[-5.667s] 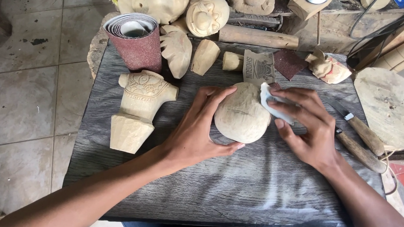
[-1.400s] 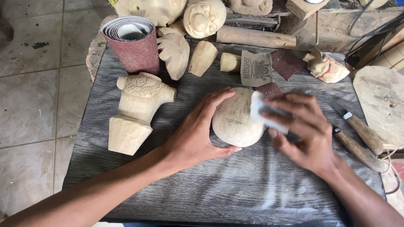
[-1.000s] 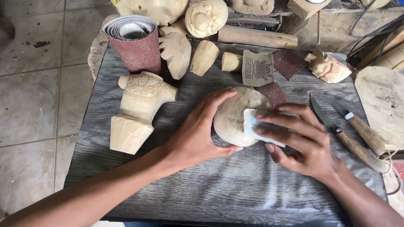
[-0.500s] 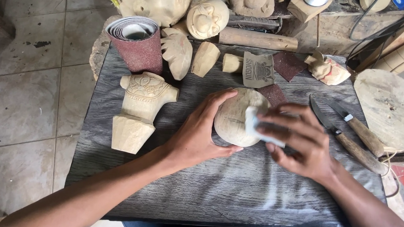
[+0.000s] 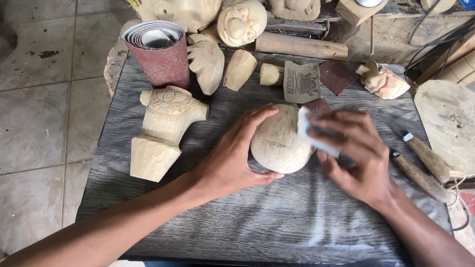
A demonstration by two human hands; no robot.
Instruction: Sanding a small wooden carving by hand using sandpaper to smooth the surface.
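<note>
The picture is bright with soft daylight, and nothing looks dark or hard to see. Shadows are pale and short; a faint one sits under the left hand [image 5: 230, 160] on the worktop [image 5: 276, 224]. There is no strong glare. The grain of the worktop and the carved wooden figure [image 5: 163, 129] near its left edge look sharp. The right hand [image 5: 351, 157] is a bit smeared at the fingers, and the pale pad [image 5: 317, 135] it holds is blurry. Straight lines bend a little near the edges of the picture.
</note>
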